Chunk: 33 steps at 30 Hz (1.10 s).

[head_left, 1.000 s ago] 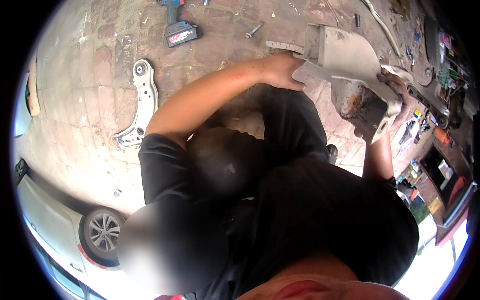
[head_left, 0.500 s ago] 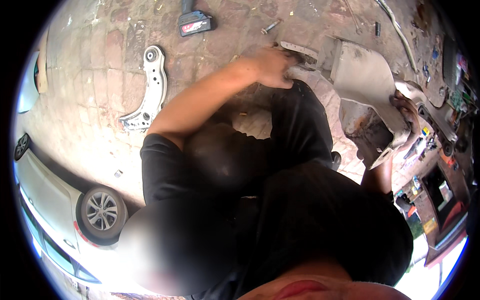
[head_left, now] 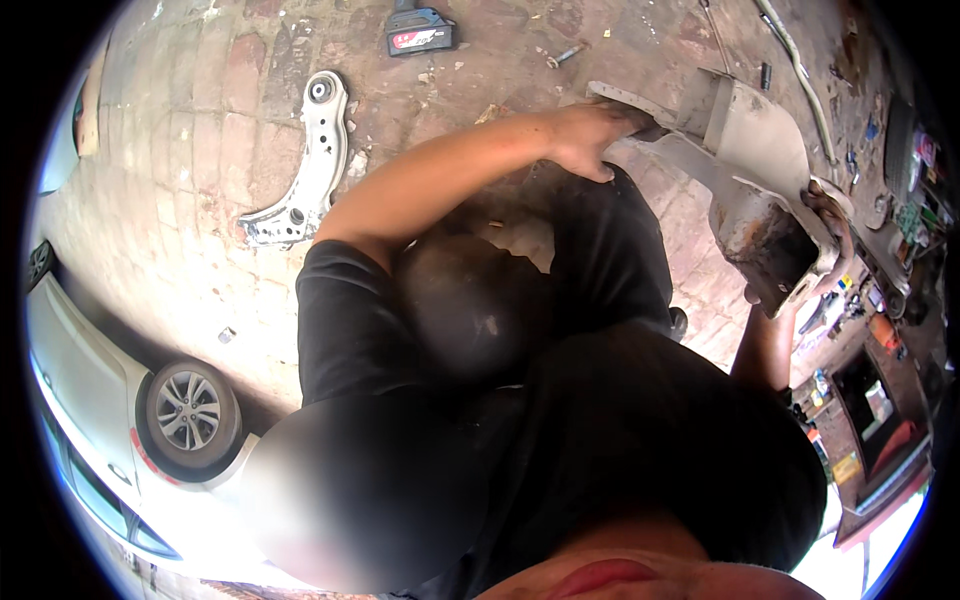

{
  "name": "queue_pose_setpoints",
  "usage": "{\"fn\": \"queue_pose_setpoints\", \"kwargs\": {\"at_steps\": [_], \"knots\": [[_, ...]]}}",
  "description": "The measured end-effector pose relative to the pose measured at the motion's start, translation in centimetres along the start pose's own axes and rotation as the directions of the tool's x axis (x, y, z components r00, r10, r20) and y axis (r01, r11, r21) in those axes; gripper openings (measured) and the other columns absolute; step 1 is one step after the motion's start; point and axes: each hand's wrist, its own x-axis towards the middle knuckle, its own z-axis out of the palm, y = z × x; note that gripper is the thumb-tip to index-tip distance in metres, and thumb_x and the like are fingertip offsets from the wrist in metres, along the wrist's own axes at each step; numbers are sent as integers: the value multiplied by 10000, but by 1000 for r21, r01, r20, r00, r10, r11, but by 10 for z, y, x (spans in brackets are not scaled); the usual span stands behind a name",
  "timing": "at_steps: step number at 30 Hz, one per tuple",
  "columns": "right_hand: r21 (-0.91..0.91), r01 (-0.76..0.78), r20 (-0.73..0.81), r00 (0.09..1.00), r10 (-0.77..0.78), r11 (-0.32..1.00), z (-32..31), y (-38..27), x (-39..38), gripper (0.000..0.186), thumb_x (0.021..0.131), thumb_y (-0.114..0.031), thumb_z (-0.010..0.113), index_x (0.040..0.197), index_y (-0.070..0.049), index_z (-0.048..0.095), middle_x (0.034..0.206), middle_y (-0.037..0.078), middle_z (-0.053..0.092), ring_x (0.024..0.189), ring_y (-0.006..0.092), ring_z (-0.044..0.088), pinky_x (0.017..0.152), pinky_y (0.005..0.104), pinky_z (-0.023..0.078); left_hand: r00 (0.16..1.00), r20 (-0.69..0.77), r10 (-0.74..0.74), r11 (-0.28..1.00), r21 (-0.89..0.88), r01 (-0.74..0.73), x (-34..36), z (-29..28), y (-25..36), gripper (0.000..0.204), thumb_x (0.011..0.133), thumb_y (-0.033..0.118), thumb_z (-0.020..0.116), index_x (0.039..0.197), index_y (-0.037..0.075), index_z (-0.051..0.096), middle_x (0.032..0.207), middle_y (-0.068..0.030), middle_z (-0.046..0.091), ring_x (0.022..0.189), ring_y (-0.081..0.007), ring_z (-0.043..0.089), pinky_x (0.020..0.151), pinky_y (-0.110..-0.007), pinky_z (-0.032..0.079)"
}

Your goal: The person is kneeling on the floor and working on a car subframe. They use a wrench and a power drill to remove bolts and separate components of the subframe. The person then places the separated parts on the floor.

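A large beige-grey sheet-metal car part [head_left: 765,150] is held up in front of me, on the right, between both hands. Its boxed end, rusty inside, opens toward me, and a narrow flange runs out to its far left. My left hand [head_left: 590,138] grips that narrow end, the fingers partly hidden beneath it and the thumb apart, over my dark-clad knee. On the other side my right hand [head_left: 835,225] wraps around the edge of the boxed end, most of its palm hidden behind the metal.
A silver suspension control arm [head_left: 325,150] lies on the paved floor at left. Beyond are a cordless tool with its battery [head_left: 420,38] and a bolt [head_left: 567,55]. A pale car [head_left: 90,370] stands at lower left. Assorted tools and parts [head_left: 890,230] crowd the right side.
Both hands and the metal part sit slightly farther right in the view. The part's boxed end is tilted a little differently. My grip at both ends stays.
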Motion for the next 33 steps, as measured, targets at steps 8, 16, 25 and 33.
{"fn": "queue_pose_setpoints", "kwargs": {"at_steps": [8,16,25,33], "knots": [[14,-125,-96,987,126,992,3,1,-6,1083,514,-667,860,1281,-26,444,1193,188,556,1128,321,567,1040,499,425,876,410,-254,963,191,190,23,-30,9,736,754,358,708,1389,61,482,1157,-171,670,1105,-363,615,959,-430,480],[-52,-68,-43,997,66,996,5,-14,7,1140,458,-703,864,1276,-20,457,1155,181,589,1110,329,587,1009,495,450,807,315,-500,794,538,282,-7,-63,37,387,784,174,646,1154,64,664,1200,-119,652,1065,-296,647,908,-400,512],[-117,-36,-136,991,20,992,13,-10,7,728,714,-528,789,1129,-6,495,1024,214,622,982,326,635,935,508,506,996,79,-37,988,-145,49,9,-4,-6,586,745,287,705,1230,-12,568,1150,-222,641,1073,-383,609,940,-441,485],[-36,-211,-247,949,196,977,15,-7,-5,757,748,-537,733,1187,44,526,1097,240,627,1090,394,603,1003,538,466,942,205,-267,894,418,162,-14,-18,-8,491,808,269,634,1241,42,588,1139,-202,667,1087,-341,628,924,-466,492]]}}
